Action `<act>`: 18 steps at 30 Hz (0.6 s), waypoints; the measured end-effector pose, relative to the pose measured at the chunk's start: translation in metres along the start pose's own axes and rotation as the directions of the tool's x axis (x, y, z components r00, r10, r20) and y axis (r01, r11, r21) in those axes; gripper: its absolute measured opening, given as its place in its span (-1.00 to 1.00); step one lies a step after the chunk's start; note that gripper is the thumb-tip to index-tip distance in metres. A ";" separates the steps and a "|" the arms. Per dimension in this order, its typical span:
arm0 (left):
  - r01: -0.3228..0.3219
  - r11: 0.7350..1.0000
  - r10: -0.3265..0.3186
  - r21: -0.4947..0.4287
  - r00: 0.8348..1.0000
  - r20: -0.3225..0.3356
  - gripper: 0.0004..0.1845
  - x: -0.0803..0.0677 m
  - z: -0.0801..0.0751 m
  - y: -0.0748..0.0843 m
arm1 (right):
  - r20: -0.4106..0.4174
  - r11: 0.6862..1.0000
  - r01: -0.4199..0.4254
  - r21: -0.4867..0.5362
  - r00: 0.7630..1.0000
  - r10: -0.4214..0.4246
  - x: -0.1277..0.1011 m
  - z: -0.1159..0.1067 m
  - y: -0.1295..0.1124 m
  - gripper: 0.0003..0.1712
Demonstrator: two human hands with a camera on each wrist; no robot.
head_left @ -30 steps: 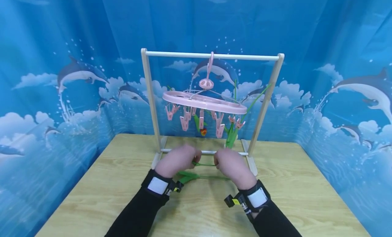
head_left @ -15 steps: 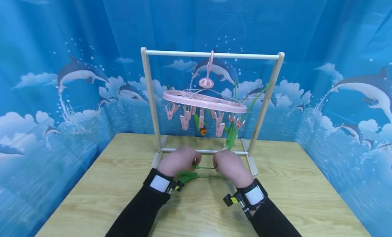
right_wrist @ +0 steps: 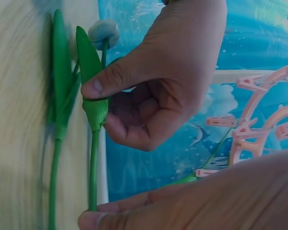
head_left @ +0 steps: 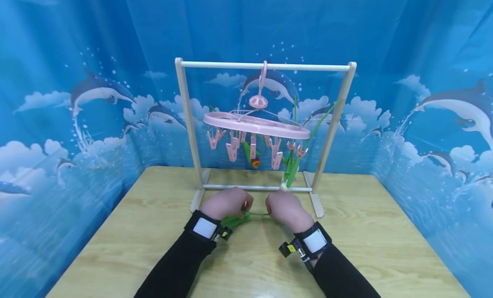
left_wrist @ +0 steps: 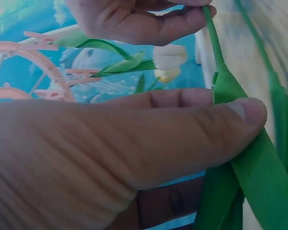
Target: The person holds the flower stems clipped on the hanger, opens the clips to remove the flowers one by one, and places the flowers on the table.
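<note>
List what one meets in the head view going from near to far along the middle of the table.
Hands gripping a green stem → rack's bottom rail → pink peg hanger → blue curtain.

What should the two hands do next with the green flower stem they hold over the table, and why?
Probably lift the stem toward a free pink clip on the hanging rack. Both the left hand and the right hand already pinch it low over the table, and other flowers already hang from clips there.
</note>
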State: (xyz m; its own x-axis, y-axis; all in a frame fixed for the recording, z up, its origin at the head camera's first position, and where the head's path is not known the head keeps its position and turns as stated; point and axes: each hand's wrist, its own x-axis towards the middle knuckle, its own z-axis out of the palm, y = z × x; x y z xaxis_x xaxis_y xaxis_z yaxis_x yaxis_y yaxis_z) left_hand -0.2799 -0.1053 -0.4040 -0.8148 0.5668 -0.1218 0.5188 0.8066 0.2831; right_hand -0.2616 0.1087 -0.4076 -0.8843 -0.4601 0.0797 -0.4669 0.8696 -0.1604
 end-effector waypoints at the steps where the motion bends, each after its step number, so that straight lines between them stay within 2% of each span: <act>1: -0.010 1.000 0.010 0.004 1.000 -0.003 -0.75 0.002 0.002 -0.002 | 0.001 1.000 0.002 -0.006 1.000 -0.002 0.001 0.002 0.001 -0.61; 6: -0.032 0.999 0.032 0.005 0.999 -0.005 -0.74 0.006 0.008 -0.007 | 0.026 1.000 0.008 -0.020 1.000 -0.007 0.005 0.007 0.004 -0.59; 12: -0.009 1.000 0.009 -0.019 1.000 0.005 -0.73 0.007 0.012 -0.007 | 0.054 1.000 -0.001 -0.012 0.999 0.002 0.006 0.009 0.005 -0.65; 18: 0.004 1.000 -0.004 -0.027 1.000 0.031 -0.73 0.008 0.016 -0.009 | 0.065 1.000 -0.003 -0.006 0.998 0.003 0.009 0.015 0.006 -0.64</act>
State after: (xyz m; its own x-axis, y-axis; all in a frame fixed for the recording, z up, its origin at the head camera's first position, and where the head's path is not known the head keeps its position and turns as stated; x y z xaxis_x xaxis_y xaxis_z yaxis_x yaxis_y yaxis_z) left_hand -0.2871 -0.1058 -0.4224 -0.8082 0.5688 -0.1524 0.5079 0.8043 0.3084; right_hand -0.2726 0.1074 -0.4226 -0.8836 -0.4680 0.0152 -0.4645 0.8720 -0.1545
